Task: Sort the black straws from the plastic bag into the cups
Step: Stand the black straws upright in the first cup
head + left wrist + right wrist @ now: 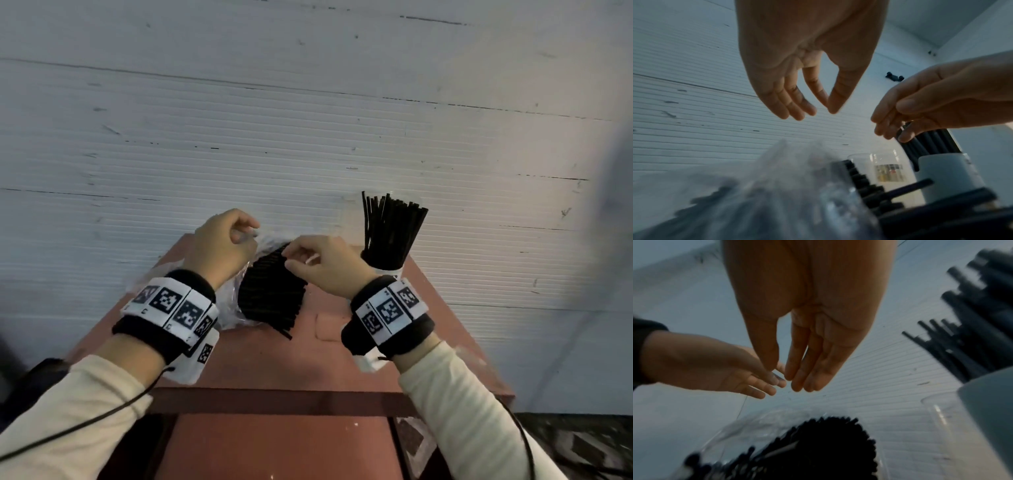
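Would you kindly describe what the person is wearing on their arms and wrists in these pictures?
Both arms wear cream long sleeves. Each wrist carries a black padded band wrapped by a white strap printed with square black-and-white code markers: left band, right band. A thin black cable trails from the left band across the sleeve, and another runs along the right sleeve. The hands are bare, without gloves.

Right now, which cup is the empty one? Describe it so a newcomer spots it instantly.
Start at the red-brown table against the white ribbed wall. At its far right corner a white cup stands packed with upright black straws. The clear plastic cup stands beside it, toward the plastic bag of loose straws; it is see-through, bears a printed label and shows no straws inside.
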### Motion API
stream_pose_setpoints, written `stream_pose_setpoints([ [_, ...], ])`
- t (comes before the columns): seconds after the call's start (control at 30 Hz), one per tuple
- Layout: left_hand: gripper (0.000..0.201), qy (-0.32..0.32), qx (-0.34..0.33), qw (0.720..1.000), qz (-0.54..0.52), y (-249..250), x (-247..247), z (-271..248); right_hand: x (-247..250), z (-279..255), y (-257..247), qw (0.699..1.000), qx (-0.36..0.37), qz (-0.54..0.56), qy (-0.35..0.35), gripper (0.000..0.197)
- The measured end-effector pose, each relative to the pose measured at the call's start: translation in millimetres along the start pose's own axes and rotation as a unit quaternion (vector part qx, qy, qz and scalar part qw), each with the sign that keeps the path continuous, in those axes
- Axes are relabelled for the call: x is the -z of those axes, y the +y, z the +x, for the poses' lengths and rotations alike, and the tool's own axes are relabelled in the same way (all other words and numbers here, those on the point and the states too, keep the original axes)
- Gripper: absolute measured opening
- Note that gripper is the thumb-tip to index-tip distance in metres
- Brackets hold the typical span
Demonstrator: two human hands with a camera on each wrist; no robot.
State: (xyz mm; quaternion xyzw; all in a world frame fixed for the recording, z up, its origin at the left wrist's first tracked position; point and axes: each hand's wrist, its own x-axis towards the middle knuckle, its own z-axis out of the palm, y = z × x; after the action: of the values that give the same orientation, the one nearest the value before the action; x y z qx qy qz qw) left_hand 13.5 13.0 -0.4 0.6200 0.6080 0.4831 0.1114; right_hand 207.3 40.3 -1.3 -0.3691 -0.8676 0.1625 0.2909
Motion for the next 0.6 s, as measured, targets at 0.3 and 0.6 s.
stream_pose_setpoints([
  [0.3,0.044,-0.174,0.045,0.975,0.132,-37.3,13.0,-6.3,-46.9,41.4,-14.3,0.977,0.007,-0.143,-0.158,0.037],
  [0.6,0.041,-0.106,0.052,0.992,0.047,-53.0,23.8,16.6,-60.9,58.5,-16.8,0.965,0.028,-0.187,-0.181,0.048],
])
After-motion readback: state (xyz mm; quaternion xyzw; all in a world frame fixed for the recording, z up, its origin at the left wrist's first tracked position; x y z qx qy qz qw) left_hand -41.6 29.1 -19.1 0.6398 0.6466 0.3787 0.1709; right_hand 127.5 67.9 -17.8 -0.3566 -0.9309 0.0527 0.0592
